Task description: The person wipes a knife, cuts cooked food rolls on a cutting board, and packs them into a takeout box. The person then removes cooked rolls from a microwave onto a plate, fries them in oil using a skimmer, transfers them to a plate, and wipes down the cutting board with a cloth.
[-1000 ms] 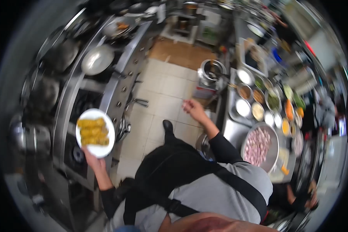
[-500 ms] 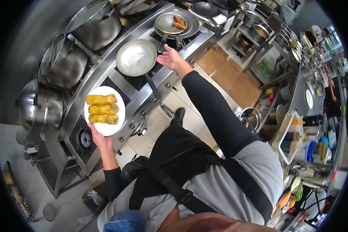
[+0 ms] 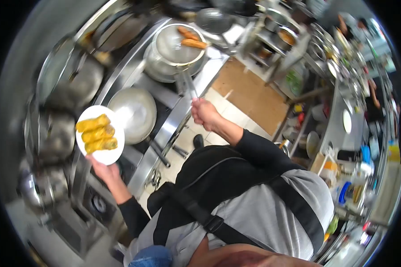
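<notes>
My left hand (image 3: 104,171) grips the near edge of a white oval plate (image 3: 113,158), holding it level beside the range. Three yellow rolls (image 3: 95,134) lie side by side on it. My right hand (image 3: 205,114) is closed around the end of the long handle of a round mesh strainer (image 3: 167,48). Several browned fried pieces (image 3: 191,39) sit in the strainer, over a wide metal pan (image 3: 158,73) on the stove. A frying pan (image 3: 136,116) with a black handle stands on the burners between my hands.
Large metal pots (image 3: 73,82) line the back of the range. Cardboard (image 3: 245,95) covers part of the tiled floor. To the right, a steel counter (image 3: 336,111) carries bowls, containers and a white plate (image 3: 346,121). Other people stand at the far right.
My right hand was open above the frying pan's far side and is now closed on the strainer handle. The view has shifted; the plate remains in my left hand.
</notes>
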Tool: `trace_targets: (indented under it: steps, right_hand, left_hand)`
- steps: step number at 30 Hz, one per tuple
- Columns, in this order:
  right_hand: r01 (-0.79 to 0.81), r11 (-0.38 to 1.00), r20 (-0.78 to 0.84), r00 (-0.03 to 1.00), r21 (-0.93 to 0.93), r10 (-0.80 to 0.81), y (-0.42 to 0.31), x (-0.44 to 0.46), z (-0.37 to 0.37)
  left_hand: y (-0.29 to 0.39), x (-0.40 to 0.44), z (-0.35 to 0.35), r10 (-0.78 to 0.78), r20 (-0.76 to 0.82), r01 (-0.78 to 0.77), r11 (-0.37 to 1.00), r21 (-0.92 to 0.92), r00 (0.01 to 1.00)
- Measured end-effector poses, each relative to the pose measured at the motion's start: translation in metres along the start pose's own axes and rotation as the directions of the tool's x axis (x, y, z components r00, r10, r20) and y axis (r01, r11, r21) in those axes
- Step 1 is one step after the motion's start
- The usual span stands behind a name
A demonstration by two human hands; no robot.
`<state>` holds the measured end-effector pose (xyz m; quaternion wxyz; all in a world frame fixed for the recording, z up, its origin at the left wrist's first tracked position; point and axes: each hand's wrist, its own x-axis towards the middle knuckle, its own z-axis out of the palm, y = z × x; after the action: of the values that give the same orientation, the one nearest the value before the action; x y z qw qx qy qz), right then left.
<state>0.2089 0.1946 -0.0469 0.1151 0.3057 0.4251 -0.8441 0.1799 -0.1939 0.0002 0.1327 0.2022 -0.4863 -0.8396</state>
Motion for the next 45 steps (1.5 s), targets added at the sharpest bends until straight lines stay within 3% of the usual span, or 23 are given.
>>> trace_targets:
  steps: [3, 4, 5, 8, 12, 17, 20, 21, 24, 25, 26, 27, 28, 31, 32, 34, 35, 36, 37, 38, 39, 40, 45]
  right_hand:
    - [0.023, 0.999, -0.057, 0.998, -0.033, -0.024, -0.068, -0.062, -0.039]
    - [0.043, 0.999, -0.007, 0.999, -0.022, -0.043, -0.093, -0.08, -0.056]
    - [0.07, 0.998, -0.046, 0.996, -0.008, -0.07, -0.114, -0.093, -0.074]
    - [0.178, 0.984, -0.112, 0.978, 0.029, -0.174, -0.168, -0.124, -0.139]
    - [0.302, 0.951, -0.425, 0.853, -0.072, -0.303, -0.242, -0.165, -0.24]
    - [0.483, 0.875, -0.548, 0.743, 0.044, -0.383, -0.352, -0.173, -0.442]
    - [0.535, 0.837, -0.59, 0.715, 0.114, -0.376, -0.434, -0.17, -0.573]
    - [0.55, 0.819, -0.634, 0.694, 0.163, -0.34, -0.464, -0.171, -0.612]
    - [0.604, 0.785, -0.659, 0.647, 0.137, -0.383, -0.546, -0.16, -0.752]
    - [0.618, 0.761, -0.651, 0.663, 0.198, -0.369, -0.572, -0.156, -0.797]
    - [0.628, 0.735, -0.643, 0.678, 0.256, -0.356, -0.598, -0.155, -0.838]
    - [0.662, 0.698, -0.671, 0.651, 0.272, -0.356, -0.62, -0.156, -0.871]
    - [0.694, 0.66, -0.697, 0.624, 0.287, -0.353, -0.64, -0.156, -0.903]
    - [0.647, 0.618, -0.579, 0.736, 0.447, -0.352, -0.683, -0.155, -0.992]
    - [0.626, 0.553, -0.517, 0.775, 0.55, -0.363, -0.695, -0.157, -1.008]
    - [0.675, 0.452, -0.526, 0.738, 0.583, -0.423, -0.711, -0.152, -1.045]
    - [0.696, 0.399, -0.534, 0.716, 0.597, -0.451, -0.717, -0.149, -1.06]
    - [0.683, 0.343, -0.515, 0.72, 0.645, -0.465, -0.72, -0.148, -1.072]
    - [0.665, 0.286, -0.497, 0.722, 0.69, -0.481, -0.724, -0.148, -1.082]
    - [0.644, 0.23, -0.48, 0.722, 0.73, -0.498, -0.727, -0.147, -1.093]
    - [0.645, 0.174, -0.476, 0.695, 0.744, -0.539, -0.729, -0.144, -1.106]
    - [0.632, 0.14, -0.459, 0.679, 0.762, -0.573, -0.731, -0.142, -1.114]
    - [0.6, 0.019, -0.441, 0.609, 0.8, -0.659, -0.729, -0.144, -1.122]
  left_hand:
    - [-0.008, 0.014, 0.047, -0.011, 0.273, 0.009, 1.0, 0.008, 0.962]
    - [-0.016, 0.02, 0.06, -0.039, 0.259, 0.02, 0.997, 0.074, 0.965]
    - [-0.023, 0.029, 0.07, -0.091, 0.296, 0.106, 0.994, -0.034, 0.951]
    - [-0.039, 0.017, 0.144, -0.052, 0.204, 0.04, 0.997, 0.061, 0.977]
    - [-0.068, 0.008, 0.215, -0.083, 0.238, 0.066, 0.995, 0.078, 0.968]
    - [-0.126, -0.01, 0.306, -0.044, 0.251, 0.021, 0.995, 0.094, 0.967]
    - [-0.172, 0.01, 0.315, 0.023, 0.453, -0.075, 0.992, 0.097, 0.891]
    - [-0.169, -0.082, 0.393, 0.029, 0.252, -0.044, 0.997, 0.057, 0.967]
    - [-0.202, -0.059, 0.423, -0.036, 0.146, 0.054, 0.991, -0.119, 0.989]
    - [-0.208, -0.087, 0.44, 0.014, 0.437, 0.044, 0.992, -0.122, 0.899]
    - [-0.215, -0.116, 0.458, 0.062, 0.687, 0.037, 0.991, -0.129, 0.724]
    - [-0.22, -0.089, 0.464, 0.005, 0.45, 0.045, 0.994, -0.101, 0.893]
    - [-0.225, -0.067, 0.469, -0.044, 0.171, 0.058, 0.995, -0.079, 0.984]
    - [-0.237, -0.043, 0.462, 0.111, 0.392, -0.247, 0.917, 0.315, 0.913]
    - [-0.236, -0.055, 0.475, 0.097, 0.312, -0.173, 0.959, 0.226, 0.945]
    - [-0.234, -0.11, 0.529, 0.035, 0.165, -0.038, 0.999, 0.014, 0.986]
    - [-0.238, -0.097, 0.519, 0.267, 0.352, -0.368, 0.893, 0.261, 0.897]
    - [-0.243, -0.081, 0.501, 0.397, 0.569, -0.666, 0.627, 0.405, 0.72]
    - [-0.248, -0.072, 0.494, 0.399, 0.774, -0.87, 0.256, 0.421, 0.492]
    - [-0.245, -0.077, 0.506, 0.415, 0.556, -0.667, 0.633, 0.392, 0.72]
    - [-0.238, -0.107, 0.543, 0.293, 0.326, -0.374, 0.901, 0.221, 0.899]
    - [-0.236, -0.127, 0.567, 0.06, 0.137, -0.053, 0.997, -0.054, 0.989]
    - [-0.242, -0.121, 0.573, 0.028, 0.192, -0.035, 0.999, 0.034, 0.981]
